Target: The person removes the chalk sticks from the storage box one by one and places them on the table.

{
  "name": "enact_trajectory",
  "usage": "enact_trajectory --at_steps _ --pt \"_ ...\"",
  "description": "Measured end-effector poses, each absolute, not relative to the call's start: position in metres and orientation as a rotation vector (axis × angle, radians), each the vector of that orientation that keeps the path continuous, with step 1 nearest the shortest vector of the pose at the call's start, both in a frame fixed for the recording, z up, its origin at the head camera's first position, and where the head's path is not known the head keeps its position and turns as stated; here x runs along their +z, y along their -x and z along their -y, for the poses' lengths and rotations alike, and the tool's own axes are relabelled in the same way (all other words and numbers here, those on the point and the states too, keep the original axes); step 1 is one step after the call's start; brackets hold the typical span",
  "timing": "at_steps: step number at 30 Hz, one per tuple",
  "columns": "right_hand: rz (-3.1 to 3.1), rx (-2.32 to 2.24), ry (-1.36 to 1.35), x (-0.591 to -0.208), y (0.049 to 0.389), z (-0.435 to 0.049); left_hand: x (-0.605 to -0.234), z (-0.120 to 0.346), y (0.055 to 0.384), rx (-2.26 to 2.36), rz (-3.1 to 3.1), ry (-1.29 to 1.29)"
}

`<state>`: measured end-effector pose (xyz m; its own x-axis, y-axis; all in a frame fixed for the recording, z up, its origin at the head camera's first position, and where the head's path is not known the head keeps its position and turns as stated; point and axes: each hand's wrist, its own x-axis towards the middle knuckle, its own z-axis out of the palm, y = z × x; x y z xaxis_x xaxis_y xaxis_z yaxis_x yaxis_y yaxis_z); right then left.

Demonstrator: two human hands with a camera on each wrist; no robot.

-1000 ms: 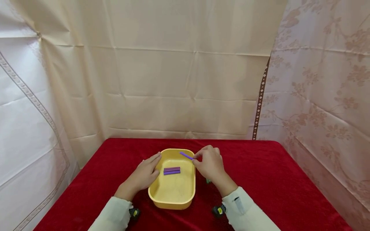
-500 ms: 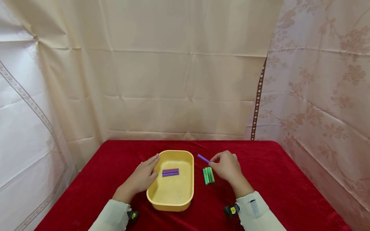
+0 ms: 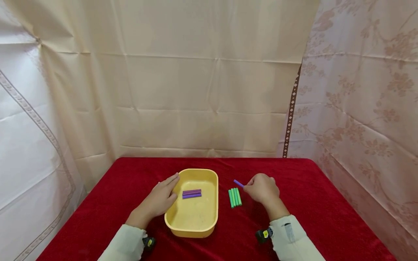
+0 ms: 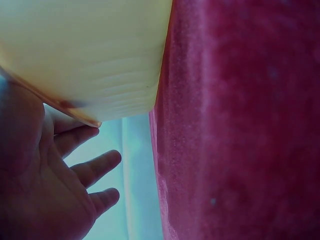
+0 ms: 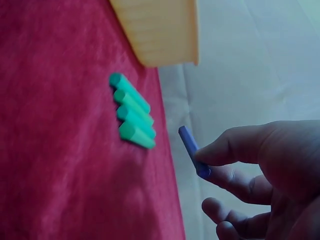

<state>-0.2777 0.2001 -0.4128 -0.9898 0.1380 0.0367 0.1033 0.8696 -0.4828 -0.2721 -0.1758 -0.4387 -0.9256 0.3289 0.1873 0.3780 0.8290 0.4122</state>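
My right hand (image 3: 262, 188) pinches a purple chalk stick (image 3: 238, 183) between thumb and index finger. In the right wrist view, the chalk stick (image 5: 190, 147) is held above the cloth near one end, with the other fingers curled loosely below. Several green chalk sticks (image 3: 235, 197) lie side by side just left of that hand. On the left rim of a yellow plastic tub (image 3: 192, 233) rests my left hand (image 3: 159, 199), its fingers straight. The left wrist view shows those fingers (image 4: 97, 167) spread beside the tub's outer wall. Purple chalk sticks (image 3: 192, 194) lie together inside the tub.
A red velvet cloth (image 3: 303, 203) covers the table. Behind the table hangs a cream curtain (image 3: 202, 90), with a floral curtain (image 3: 369, 108) at the right and a white one (image 3: 29, 127) at the left.
My right hand has moved right with the purple chalk stick, from over the tub's right rim to beyond the green chalk sticks, which have come into sight. The left hand stays on the rim.
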Motion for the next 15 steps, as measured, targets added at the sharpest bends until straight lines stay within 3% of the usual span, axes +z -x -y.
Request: enact_trajectory --at_steps 15 --pt "3.077 0.714 0.247 -0.4191 0.2805 -0.2111 -0.4402 0.1760 0.2749 -0.677 2.903 0.574"
